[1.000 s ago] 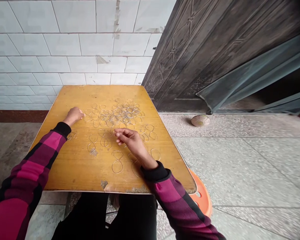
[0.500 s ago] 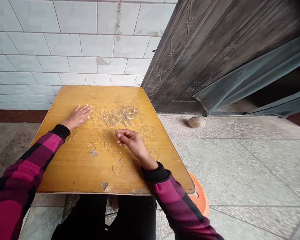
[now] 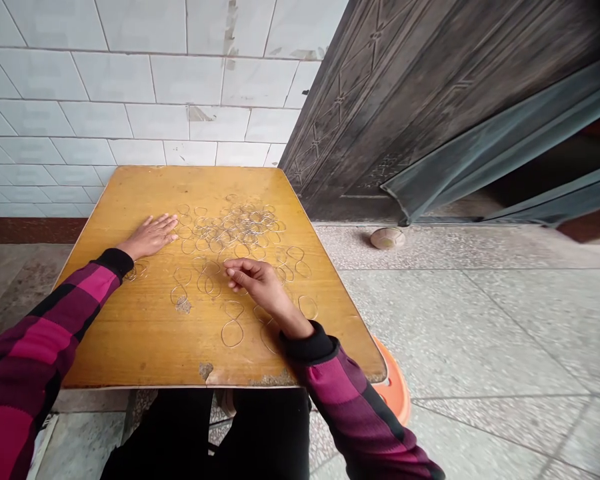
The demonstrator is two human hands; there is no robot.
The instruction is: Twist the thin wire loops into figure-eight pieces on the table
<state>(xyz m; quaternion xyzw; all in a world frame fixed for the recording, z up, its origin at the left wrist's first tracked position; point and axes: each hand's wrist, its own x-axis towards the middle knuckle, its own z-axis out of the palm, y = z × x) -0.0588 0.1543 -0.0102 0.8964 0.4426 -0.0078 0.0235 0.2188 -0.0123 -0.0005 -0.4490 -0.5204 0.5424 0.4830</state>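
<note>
My left hand [image 3: 153, 237] lies flat on the wooden table with its fingers stretched out, beside the left edge of a heap of thin wire loops [image 3: 245, 227]. Many of these loops are bent into figure-eights. Just in front of the heap, my right hand [image 3: 255, 280] has thumb and fingers pinched together among scattered loops. Whether a wire is in that pinch is too fine to make out. One figure-eight wire loop [image 3: 233, 324] lies nearer to me, and another wire loop [image 3: 179, 287] is left of my right hand. A small bunch of wires [image 3: 137, 270] is by my left wrist.
The yellow-brown tabletop [image 3: 125, 347] has worn patches near its front edge. White wall tiles [image 3: 190, 77] rise behind it. An orange stool [image 3: 396, 390] stands under the right corner. On the floor at right, a roundish object [image 3: 387, 238] lies near a dark carved door [image 3: 380, 107].
The whole view has shifted slightly. Both hands keep nearly the same places over the table, the left flat and the right pinched. No loop has visibly moved.
</note>
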